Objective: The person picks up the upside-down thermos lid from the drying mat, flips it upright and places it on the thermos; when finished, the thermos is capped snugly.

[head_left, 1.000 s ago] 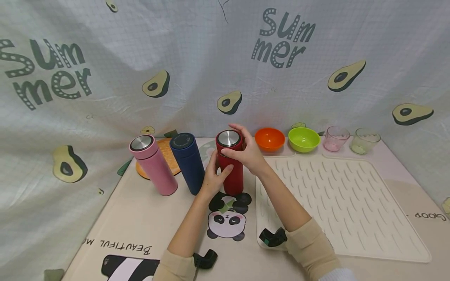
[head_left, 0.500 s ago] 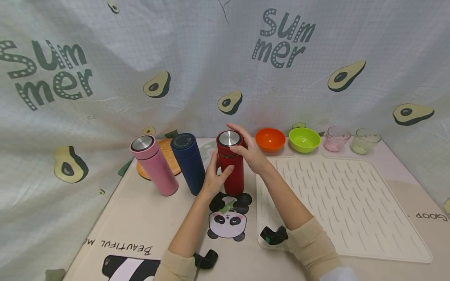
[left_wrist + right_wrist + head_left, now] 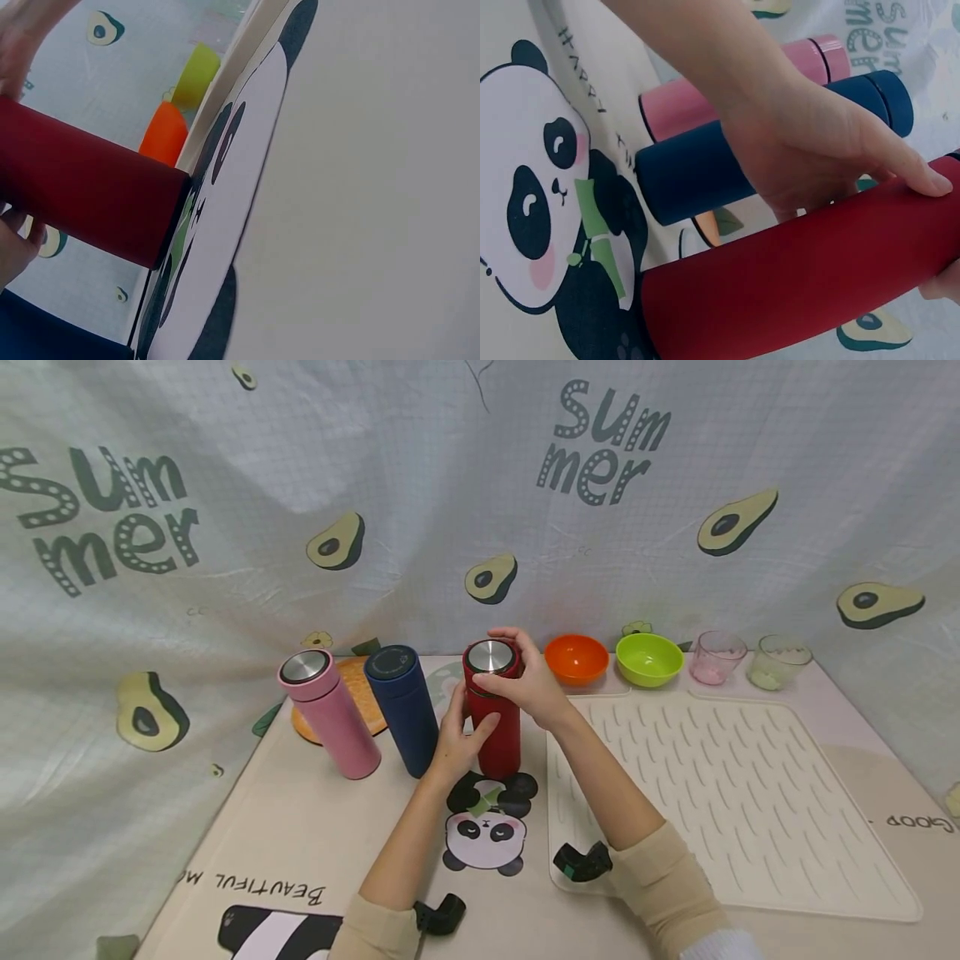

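Observation:
A red thermos bottle (image 3: 501, 743) with a silver-topped lid (image 3: 491, 656) stands upright at the middle of the table, just behind a printed panda. My left hand (image 3: 456, 743) grips its body from the left side, with the thumb across the front. Around the lid curls my right hand (image 3: 536, 685), thumb in front and fingers behind. The right wrist view shows the left hand (image 3: 810, 142) against the red body. To the left stand a blue thermos (image 3: 405, 714) and a pink thermos (image 3: 330, 718), both upright with lids on.
An orange bowl (image 3: 576, 660), a green bowl (image 3: 649, 660), a pink glass (image 3: 716, 658) and a greenish glass (image 3: 778, 662) line the back right. A cream ridged mat (image 3: 720, 793) covers the right side. Behind the pink and blue bottles lies a round orange-brown mat (image 3: 362, 693).
My right thumb slid right along the lid's front, then came back left. The left hand and all the bottles stayed in place.

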The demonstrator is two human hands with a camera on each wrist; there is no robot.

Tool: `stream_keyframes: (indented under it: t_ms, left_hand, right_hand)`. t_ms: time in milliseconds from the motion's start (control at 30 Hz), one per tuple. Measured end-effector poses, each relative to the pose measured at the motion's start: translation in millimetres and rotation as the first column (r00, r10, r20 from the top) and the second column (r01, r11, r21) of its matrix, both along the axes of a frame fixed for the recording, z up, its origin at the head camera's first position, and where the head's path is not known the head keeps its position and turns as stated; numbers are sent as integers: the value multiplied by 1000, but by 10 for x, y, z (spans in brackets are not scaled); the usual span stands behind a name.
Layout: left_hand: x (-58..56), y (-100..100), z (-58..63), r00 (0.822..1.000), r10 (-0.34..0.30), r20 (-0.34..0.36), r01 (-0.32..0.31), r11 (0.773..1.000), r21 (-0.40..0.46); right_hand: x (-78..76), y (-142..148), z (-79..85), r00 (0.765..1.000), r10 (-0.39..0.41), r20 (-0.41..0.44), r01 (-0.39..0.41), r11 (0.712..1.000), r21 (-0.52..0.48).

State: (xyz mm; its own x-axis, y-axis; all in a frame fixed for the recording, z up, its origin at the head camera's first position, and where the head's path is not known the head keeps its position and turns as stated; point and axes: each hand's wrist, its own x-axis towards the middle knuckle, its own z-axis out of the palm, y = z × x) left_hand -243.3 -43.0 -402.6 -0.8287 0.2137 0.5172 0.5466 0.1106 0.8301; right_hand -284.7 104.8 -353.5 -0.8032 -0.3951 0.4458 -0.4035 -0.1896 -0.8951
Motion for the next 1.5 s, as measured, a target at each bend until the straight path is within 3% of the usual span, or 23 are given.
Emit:
stream_keyframes:
  t_ms: [200,400,533,667,867,1067,1200,1367,1500]
  left_hand:
    - [-1,-6,-3,1000,-9,1,9,1000,6]
    - [-6,-1,-11,1000,-9,5,9,1000,9]
    - [-7,2,-14,1000,-12,4,12,1000,14]
    - [-8,5,-8,1000,-13,11,13,1000,11]
    - [-7,4,-3,1000,-6,12,6,1000,3]
    - [-2,-3,-7,1000,-4,13,4,1000,-4]
    - [-2,-2,-8,1000,-5,7,5,1000,-1]
    - [-8,5,-4,1000,-6,8,6,1000,-11]
    - [-12,12,1,1000,-10,9,10,1000,-9]
  right_hand:
    - [-22,26,-43,999,33,2,-33,999,26]
    - [-12,15,-26,1000,2,14,-2,1000,22]
    - [-13,29,-30,999,40,17,-39,999,-12]
    - [-20,25,-47,999,28,42,-26,999,-42]
    - [-33,28,-56,998,53,34,-52,998,-21]
    - [-27,18,-42,998,12,59,-13,1000,18]
    - [-4,35,-16,998,26,56,-29,998,51]
    - [3,27,-2,997,-31,69,25,996,86]
    - [-11,41,-21,998,12,54,-15,998,59]
